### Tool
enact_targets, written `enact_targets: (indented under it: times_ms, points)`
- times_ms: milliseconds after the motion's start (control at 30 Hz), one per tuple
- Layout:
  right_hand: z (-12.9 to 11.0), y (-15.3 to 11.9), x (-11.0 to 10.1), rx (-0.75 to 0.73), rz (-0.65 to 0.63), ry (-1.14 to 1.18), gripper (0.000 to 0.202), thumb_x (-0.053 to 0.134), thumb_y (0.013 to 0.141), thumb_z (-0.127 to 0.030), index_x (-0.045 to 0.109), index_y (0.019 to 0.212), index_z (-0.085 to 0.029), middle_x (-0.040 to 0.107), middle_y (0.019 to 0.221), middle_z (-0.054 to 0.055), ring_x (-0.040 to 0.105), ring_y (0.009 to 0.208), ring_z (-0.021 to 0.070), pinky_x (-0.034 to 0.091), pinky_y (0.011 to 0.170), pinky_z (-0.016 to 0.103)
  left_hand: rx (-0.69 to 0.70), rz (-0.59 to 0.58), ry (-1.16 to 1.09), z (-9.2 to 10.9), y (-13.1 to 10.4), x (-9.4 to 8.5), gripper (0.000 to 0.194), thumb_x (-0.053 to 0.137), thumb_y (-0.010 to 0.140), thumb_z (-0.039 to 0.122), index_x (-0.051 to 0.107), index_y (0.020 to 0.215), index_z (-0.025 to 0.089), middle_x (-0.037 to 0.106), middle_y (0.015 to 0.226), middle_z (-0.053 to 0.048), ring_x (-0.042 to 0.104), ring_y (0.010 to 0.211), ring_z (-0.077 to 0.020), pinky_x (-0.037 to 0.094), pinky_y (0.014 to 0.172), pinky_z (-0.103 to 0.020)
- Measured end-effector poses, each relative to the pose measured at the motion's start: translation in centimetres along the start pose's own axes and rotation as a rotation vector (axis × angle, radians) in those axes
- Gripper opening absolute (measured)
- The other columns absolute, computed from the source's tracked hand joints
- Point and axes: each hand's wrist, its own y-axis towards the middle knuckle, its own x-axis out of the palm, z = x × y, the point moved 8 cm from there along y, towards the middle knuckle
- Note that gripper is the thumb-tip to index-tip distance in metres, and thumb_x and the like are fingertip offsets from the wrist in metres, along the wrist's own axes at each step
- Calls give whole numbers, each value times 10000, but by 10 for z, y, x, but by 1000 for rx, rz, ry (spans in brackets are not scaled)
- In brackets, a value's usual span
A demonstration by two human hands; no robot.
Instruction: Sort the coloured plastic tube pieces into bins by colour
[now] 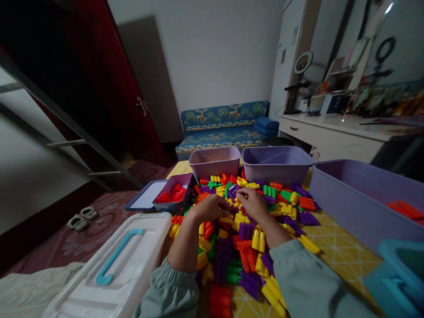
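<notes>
A heap of plastic building blocks (245,231) in purple, yellow, red, orange and green lies across the table in front of me. Over its middle, my left hand (212,207) is closed, with its fingers curled down; what they hold, if anything, is hidden. My right hand (252,202) is just to the right and slightly farther off, its thumb and fingers pinched at a purple block (233,190). Yellow blocks (241,220) lie below and between both hands.
A pink bin (214,167) and two lilac bins (278,170) (351,198) edge the heap; orange blocks (406,210) sit in the right one. Left are a box (188,183) of red blocks and a white lid (132,265) with a blue handle. A light-blue container (394,278) stands lower right.
</notes>
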Motion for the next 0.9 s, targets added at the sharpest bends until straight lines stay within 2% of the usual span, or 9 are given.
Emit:
enact_targets:
  times_ms: [200, 433, 567, 667, 800, 900]
  points:
    - [1, 0, 0, -3, 10, 8, 202, 543, 798, -281, 719, 853, -200, 705, 889, 45, 622, 786, 169, 451, 709, 269, -30, 74, -3, -2, -5, -14, 185, 659, 711, 239, 749, 835, 134, 716, 727, -29, 610, 672, -141, 396, 588, -197]
    - [3, 0, 1, -2, 19, 46, 185, 556, 793, -273, 719, 844, -204, 715, 878, 47, 638, 782, 177, 467, 713, 281, -33, 431, -158, -1, -6, -36, 225, 630, 691, 183, 738, 876, 116, 688, 761, -43, 591, 701, -142, 428, 632, -219]
    - [-6, 0, -9, -15, 69, 174, 232, 531, 849, -347, 712, 832, -202, 725, 865, 54, 656, 797, 187, 481, 742, 295, -39, 535, -354, -7, -4, -39, 287, 592, 648, 99, 736, 896, 105, 644, 692, -18, 549, 612, -104, 422, 574, -196]
    - [-27, -2, -19, -132, 91, 230, 283, 529, 867, -421, 706, 867, -201, 721, 915, 63, 654, 863, 191, 478, 797, 301, -45, 615, -477, -12, -5, -43, 258, 600, 629, 98, 738, 847, 105, 639, 667, -12, 554, 601, -99, 436, 582, -193]
    - [-52, -7, -12, -266, -53, 151, 318, 661, 774, -414, 694, 1006, -199, 719, 944, 63, 649, 830, 183, 485, 761, 291, -70, 638, -655, -20, -3, -43, 245, 650, 599, 131, 725, 830, 100, 650, 680, -19, 572, 614, -106, 467, 606, -208]
    - [-61, -12, -1, -353, -138, -28, 184, 661, 758, -290, 727, 903, -198, 720, 843, 58, 638, 796, 188, 472, 753, 303, -80, 580, -604, -21, -4, -42, 277, 640, 632, 160, 721, 887, 89, 640, 678, -20, 562, 599, -104, 464, 595, -213]
